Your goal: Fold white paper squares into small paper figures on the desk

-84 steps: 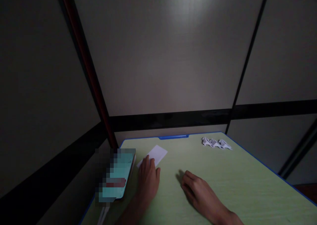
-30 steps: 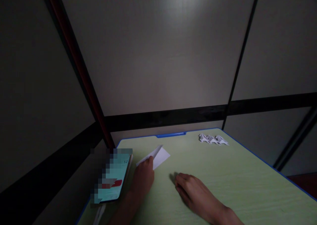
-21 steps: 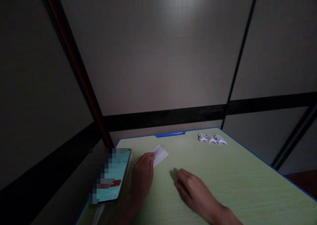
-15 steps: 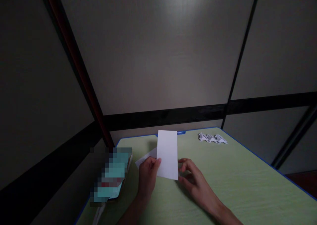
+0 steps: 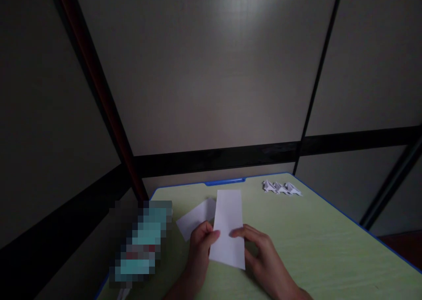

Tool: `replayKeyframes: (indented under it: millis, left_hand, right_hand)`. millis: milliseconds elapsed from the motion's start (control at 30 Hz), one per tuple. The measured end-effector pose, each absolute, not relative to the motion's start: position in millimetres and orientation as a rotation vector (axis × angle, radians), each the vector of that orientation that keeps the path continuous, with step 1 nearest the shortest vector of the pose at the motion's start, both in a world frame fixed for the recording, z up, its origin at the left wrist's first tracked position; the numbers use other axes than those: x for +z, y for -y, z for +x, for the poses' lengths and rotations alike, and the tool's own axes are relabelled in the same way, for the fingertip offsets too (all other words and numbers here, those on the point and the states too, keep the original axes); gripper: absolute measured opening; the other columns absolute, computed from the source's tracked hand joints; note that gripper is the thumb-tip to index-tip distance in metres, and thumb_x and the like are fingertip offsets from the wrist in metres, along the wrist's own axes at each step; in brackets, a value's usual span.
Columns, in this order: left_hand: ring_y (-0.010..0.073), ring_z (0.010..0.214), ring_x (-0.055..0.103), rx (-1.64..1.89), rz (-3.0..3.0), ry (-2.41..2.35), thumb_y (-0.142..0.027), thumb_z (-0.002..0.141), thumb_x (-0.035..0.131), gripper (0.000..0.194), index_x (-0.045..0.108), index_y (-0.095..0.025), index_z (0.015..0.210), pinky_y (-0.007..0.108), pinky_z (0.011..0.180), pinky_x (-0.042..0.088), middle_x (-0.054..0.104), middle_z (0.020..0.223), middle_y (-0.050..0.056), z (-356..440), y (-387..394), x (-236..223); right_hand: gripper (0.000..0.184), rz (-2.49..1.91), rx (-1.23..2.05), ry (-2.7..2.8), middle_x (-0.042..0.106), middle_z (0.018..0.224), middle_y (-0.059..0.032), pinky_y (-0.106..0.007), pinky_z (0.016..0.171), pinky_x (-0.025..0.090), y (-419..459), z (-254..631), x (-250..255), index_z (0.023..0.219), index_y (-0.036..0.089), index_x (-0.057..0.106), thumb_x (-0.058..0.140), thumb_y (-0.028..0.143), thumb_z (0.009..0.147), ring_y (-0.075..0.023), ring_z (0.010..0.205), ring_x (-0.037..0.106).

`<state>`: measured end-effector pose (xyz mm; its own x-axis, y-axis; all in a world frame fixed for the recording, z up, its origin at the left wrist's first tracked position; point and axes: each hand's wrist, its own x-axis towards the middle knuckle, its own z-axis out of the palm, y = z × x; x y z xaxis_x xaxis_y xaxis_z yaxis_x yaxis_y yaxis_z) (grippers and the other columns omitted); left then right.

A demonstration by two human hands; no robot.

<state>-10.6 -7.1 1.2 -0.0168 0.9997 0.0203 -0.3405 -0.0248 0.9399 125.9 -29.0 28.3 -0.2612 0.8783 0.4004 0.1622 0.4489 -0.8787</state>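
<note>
From where I'm standing, both hands are at work over the near middle of the pale green surface (image 5: 316, 238). The left hand (image 5: 200, 243) has the plain white sheet (image 5: 228, 223) gripped by its left edge, thumb laid flat on the face turned toward the person, the other fingers curled in behind. The right hand (image 5: 263, 252) is half open at the opposite edge: its forefinger reaches across and touches the front of the paper, while the thumb sits lower down by that edge, its tip out of sight. Whether it pinches the paper or only steadies it, I can't tell. The paper stands lengthwise between the two hands, its top leaning toward the far side.

Just behind, to the left, a second white piece of paper (image 5: 198, 214) lies slantwise, one corner hidden by the sheet and its near edge partly covered by the fingers. Further left there's a phone (image 5: 147, 229) with a lit greenish screen, too blurred to read, and a pale cable (image 5: 123, 291) running from its near end. Over at the far right, three small folded paper figures (image 5: 281, 188) sit in a close row. A blue handle (image 5: 225, 182) is set into the far edge.
</note>
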Motion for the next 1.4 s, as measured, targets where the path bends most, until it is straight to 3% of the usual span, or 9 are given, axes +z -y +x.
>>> replayKeyframes:
  millis: [67, 200, 367, 633, 800, 933, 1067, 1233, 1400]
  left_hand:
    - [0.0089, 0.043, 0.044, 1.387, 0.893, -0.813, -0.013, 0.053, 0.051, 0.007, 0.044, -0.016, 0.054, 0.018, 0.042, 0.03, 0.05, 0.047, -0.005, -10.3, 6.2, 1.5]
    - [0.0122, 0.05, 0.051, 1.413, 0.874, -0.803, -0.014, 0.057, 0.051, 0.015, 0.053, -0.014, 0.071, 0.021, 0.049, 0.036, 0.058, 0.059, -0.001, -10.5, 1.4, 2.1]
    - [0.0124, 0.05, 0.051, 1.46, 0.933, -0.92, -0.022, 0.059, 0.057, 0.013, 0.054, -0.012, 0.067, 0.021, 0.048, 0.037, 0.057, 0.053, -0.001, -13.0, -1.6, 1.0]
    - [0.0112, 0.047, 0.05, 1.339, 1.069, -1.037, -0.02, 0.055, 0.06, 0.01, 0.054, -0.012, 0.056, 0.018, 0.043, 0.034, 0.058, 0.05, -0.001, -9.8, 2.3, 4.5]
    - [0.0154, 0.057, 0.055, 1.342, 1.099, -0.939, -0.015, 0.052, 0.06, 0.012, 0.06, -0.013, 0.064, 0.023, 0.054, 0.041, 0.062, 0.059, 0.002, -2.3, 9.6, 15.2]
    - [0.018, 0.066, 0.056, 1.275, 1.103, -0.828, -0.015, 0.054, 0.059, 0.017, 0.061, -0.014, 0.071, 0.025, 0.06, 0.042, 0.064, 0.069, 0.005, 1.8, 15.6, 23.0]
    - [0.0194, 0.067, 0.055, 1.205, 1.126, -0.801, -0.021, 0.055, 0.061, 0.024, 0.061, -0.012, 0.077, 0.025, 0.056, 0.041, 0.063, 0.068, 0.006, 0.3, 15.7, 18.1]
    - [0.0159, 0.057, 0.053, 1.303, 0.932, -0.972, -0.042, 0.059, 0.054, 0.034, 0.06, -0.01, 0.07, 0.025, 0.052, 0.039, 0.061, 0.062, 0.006, -6.2, 10.4, 0.9]
    - [0.0096, 0.046, 0.043, 1.235, 1.137, -0.962, -0.037, 0.06, 0.056, 0.029, 0.059, -0.009, 0.058, 0.019, 0.044, 0.032, 0.051, 0.047, 0.0, -4.2, 12.1, 6.7]
  right_hand:
    - [0.009, -0.929, 0.956, 1.701, 0.058, 0.074, -0.0028, -0.025, 0.064, 0.04, 27.9, 127.8, 31.2, 0.073, 0.017, 0.058, 0.051, 0.015, 0.067, -0.0161, 0.071, 0.053]
    - [0.008, -0.971, 1.167, 1.681, 0.06, 0.071, -0.0029, -0.025, 0.059, 0.042, 25.6, 131.0, 26.2, 0.067, 0.015, 0.06, 0.056, 0.022, 0.063, -0.016, 0.066, 0.054]
    - [0.014, -0.882, 1.251, 1.606, 0.058, 0.072, -0.0033, -0.026, 0.06, 0.042, 25.6, 130.1, 17.6, 0.065, 0.016, 0.061, 0.064, 0.026, 0.056, -0.0154, 0.067, 0.054]
    - [0.015, -0.809, 1.233, 1.429, 0.058, 0.09, -0.007, -0.03, 0.075, 0.036, 15.6, 131.7, 28.3, 0.051, 0.016, 0.063, 0.06, 0.026, 0.061, -0.0188, 0.084, 0.052]
    - [0.017, -0.919, 1.308, 1.201, 0.06, 0.067, -0.003, -0.023, 0.057, 0.037, 16.1, 132.7, 30.3, 0.048, 0.013, 0.058, 0.061, 0.026, 0.06, -0.0137, 0.063, 0.052]
    - [0.021, -1.041, 1.313, 1.06, 0.053, 0.045, 0.0017, -0.02, 0.044, 0.03, 15.0, 131.9, 25.4, 0.046, 0.011, 0.054, 0.064, 0.028, 0.055, -0.008, 0.043, 0.043]
    - [0.023, -1.118, 1.269, 1.032, 0.052, 0.043, 0.0013, -0.02, 0.041, 0.027, 13.5, 132.3, 20.7, 0.046, 0.011, 0.054, 0.064, 0.03, 0.054, -0.0077, 0.04, 0.041]
    - [0.023, -1.144, 1.232, 1.052, 0.052, 0.042, 0.0014, -0.019, 0.041, 0.027, 13.4, 132.3, 16.3, 0.045, 0.01, 0.053, 0.063, 0.028, 0.055, -0.0072, 0.04, 0.041]
    - [0.022, -1.134, 1.222, 1.065, 0.052, 0.043, 0.0016, -0.019, 0.041, 0.027, 13.1, 130.6, 14.6, 0.046, 0.01, 0.053, 0.063, 0.027, 0.056, -0.0073, 0.04, 0.041]
